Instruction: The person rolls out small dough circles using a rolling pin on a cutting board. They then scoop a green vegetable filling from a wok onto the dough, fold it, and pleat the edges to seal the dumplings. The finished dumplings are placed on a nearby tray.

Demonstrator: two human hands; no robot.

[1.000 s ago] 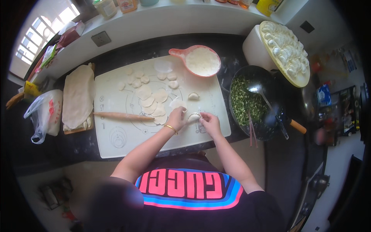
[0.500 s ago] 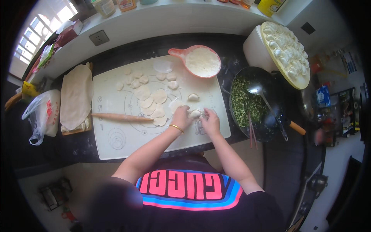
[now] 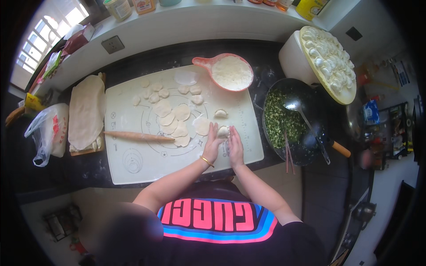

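Note:
A plump white dumpling lies between my hands at the right part of the pale pastry mat. My left hand, a gold bangle at its wrist, lies along the dumpling's left side with fingers stretched out. Along the right side is my right hand, its fingers straight too. Both hands are open and close against the dumpling; exact contact is too small to make out. Just beyond sits a finished dumpling. Left of my left hand is a single round wrapper, near several overlapping wrappers.
A rolling pin lies left of the wrappers, small dough pieces behind them. A pink scoop of flour stands at the back. To the right are a wok of chopped green filling and a tray of dumplings. Rolled dough lies left.
My fingers have straightened from a curled pinch around the dumpling to lying along its two sides. Both hands have drawn slightly toward me, while the dumpling stays almost in place.

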